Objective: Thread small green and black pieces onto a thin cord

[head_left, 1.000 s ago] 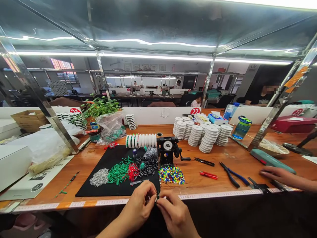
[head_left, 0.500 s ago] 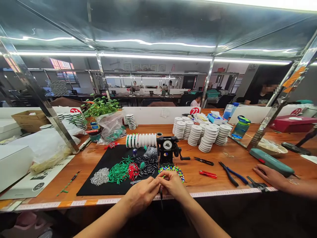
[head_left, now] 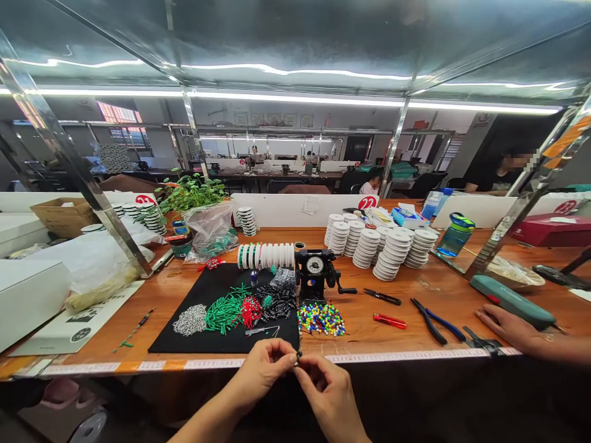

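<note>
Left hand [head_left: 263,372]: thumb and forefinger pinch a thin dark strand [head_left: 299,355], with the other fingers loosely curled below.
Right hand [head_left: 330,394]: fingertips close in from the opposite side and seem to grip the same strand; the contact is too small to make out exactly.
Strand position: held in the air between both hands, just over the front edge of the wooden workbench [head_left: 355,335] and a printed measuring tape [head_left: 415,355].
Handling: it looks very light, thin and flexible, so a tight fingertip pinch near its end should give the surest hold; it could easily slip from a loose grip.
Nearest: a black felt mat [head_left: 203,343] carries silver pieces [head_left: 190,320], green tubes [head_left: 225,312], red pieces [head_left: 252,312] and black tubes [head_left: 277,301].
Beside it: loose multicoloured beads [head_left: 321,319], a hand-crank counter [head_left: 314,271] and a row of white spools [head_left: 266,256].
Farther right: blue-handled pliers [head_left: 436,323], red-handled snips [head_left: 390,320] and stacked white spools [head_left: 390,255].
Co-worker: a hand [head_left: 512,329] lies open, fingers released, just beside a teal case [head_left: 512,309].
</note>
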`<state>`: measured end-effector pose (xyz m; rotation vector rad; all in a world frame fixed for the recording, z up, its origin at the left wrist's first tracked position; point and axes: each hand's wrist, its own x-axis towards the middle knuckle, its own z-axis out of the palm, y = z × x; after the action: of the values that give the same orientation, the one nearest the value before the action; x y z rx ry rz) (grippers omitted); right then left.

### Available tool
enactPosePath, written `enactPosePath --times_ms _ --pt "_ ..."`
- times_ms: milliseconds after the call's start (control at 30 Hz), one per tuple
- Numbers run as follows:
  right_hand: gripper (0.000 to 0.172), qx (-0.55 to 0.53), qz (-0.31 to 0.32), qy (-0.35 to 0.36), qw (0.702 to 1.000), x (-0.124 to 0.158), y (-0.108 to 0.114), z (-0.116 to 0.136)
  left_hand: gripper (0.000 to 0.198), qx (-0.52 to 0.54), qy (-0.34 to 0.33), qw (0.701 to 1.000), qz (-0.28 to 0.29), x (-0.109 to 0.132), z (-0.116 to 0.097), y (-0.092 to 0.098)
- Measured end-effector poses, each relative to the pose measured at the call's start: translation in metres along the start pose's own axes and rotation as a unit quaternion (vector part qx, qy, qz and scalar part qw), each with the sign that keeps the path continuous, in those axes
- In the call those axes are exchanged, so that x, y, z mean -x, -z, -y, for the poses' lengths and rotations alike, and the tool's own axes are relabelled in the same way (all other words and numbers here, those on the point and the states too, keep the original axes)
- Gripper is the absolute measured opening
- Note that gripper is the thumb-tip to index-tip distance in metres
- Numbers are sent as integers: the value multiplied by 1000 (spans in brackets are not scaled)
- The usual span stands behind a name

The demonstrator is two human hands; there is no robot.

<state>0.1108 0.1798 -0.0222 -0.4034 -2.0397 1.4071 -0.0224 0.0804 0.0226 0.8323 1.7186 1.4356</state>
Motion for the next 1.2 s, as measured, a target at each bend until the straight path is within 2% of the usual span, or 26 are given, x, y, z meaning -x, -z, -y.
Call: enactPosePath --times_ms 33,100,167,233,300,400,467,533,567,600,633,700,767,800,867,967,1067,1200 --pt "22 4 6 14 1000 0 -1 -2 35 3 -9 1000 -7 1 0 0" --pt "20 30 -1 91 995 0 -1 -4 25 -16 -40 999 -26 3 0 -1" --pt "19 75 -27 198 977 -3 3 -4 13 -85 -86 992 -46 5 0 -1" --pt "22 101 -36 258 960 -9 8 -2 9 -194 -159 966 -55 6 0 -1" --pt "20 78 1 213 974 -21 13 0 15 -320 -267 908 -50 5 0 2" --pt "24 2 72 70 995 -47 15 -2 23 -496 -416 762 -28 -1 -2 11" --pt "30 -29 98 16 995 -66 12 -6 25 -566 -462 682 -9 -5 -7 17" --pt "37 -48 121 -5 991 -81 8 -11 25 -591 -482 647 11 -9 -12 21" --pt "41 -56 130 -13 990 -86 6 -12 25 -589 -486 645 18 -10 -13 22" --pt "42 -60 135 -18 989 -89 5 -13 24 -577 -483 658 23 -11 -14 22" --pt "42 -61 132 -19 989 -90 3 -13 23 -553 -472 686 22 -11 -14 21" --pt "36 -58 99 -17 993 -84 2 -11 20 -471 -411 780 -6 -10 -11 16" --pt "30 -51 34 -14 998 -69 1 -7 17 -359 -310 879 -45 -7 -6 11" --pt "28 -42 -3 -8 999 -59 0 -6 15 -300 -254 917 -59 -5 -3 9" --pt "28 -16 -50 15 999 -38 0 -4 10 -180 -156 969 -69 -2 3 5" --pt "26 23 -37 45 998 -14 -3 -4 14 -53 -83 993 -67 1 9 4" --pt "19 26 -11 61 998 -2 -5 -6 21 -27 -76 995 -67 2 14 3" --pt "18 69 -12 195 978 -2 -2 -7 14 -51 -101 990 -82 6 13 0"
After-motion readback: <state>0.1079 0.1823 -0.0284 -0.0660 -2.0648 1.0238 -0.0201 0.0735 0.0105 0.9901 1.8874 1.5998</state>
